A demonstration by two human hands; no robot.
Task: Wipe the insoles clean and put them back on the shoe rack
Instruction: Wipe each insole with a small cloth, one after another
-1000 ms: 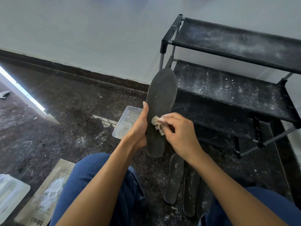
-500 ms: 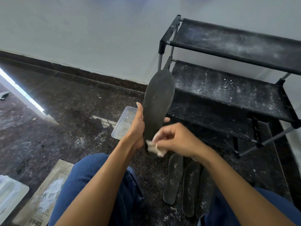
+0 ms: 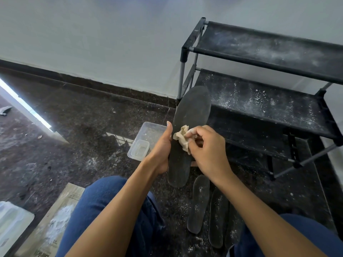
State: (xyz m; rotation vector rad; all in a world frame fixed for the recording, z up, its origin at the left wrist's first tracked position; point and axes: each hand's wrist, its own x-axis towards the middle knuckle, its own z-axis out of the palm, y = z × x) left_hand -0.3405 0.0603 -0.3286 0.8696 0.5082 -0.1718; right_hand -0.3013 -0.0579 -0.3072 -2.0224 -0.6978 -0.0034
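The dark insole [image 3: 191, 127] stands nearly upright at the middle of the view, toe at twelve o'clock toward the shoe rack [image 3: 259, 58]. The left hand [image 3: 161, 151] grips its lower edge from nine o'clock, while the right hand [image 3: 207, 147] pinches a crumpled beige cloth [image 3: 182, 138] against its face. The insole looks thin and floppy, so hard pressing on the unsupported upper half would likely bend it away from the cloth and leave dust behind; a loose pinch could drop the cloth onto the gritty floor [image 3: 83, 127]. More insoles [image 3: 199, 203] (still speckled white) lie at five o'clock between the knees, so the job seems far from over. A clear plastic tub [image 3: 146, 140] sits at nine o'clock, just beside the left hand. The rack shelves are themselves powdered, which could re-soil a clean insole.
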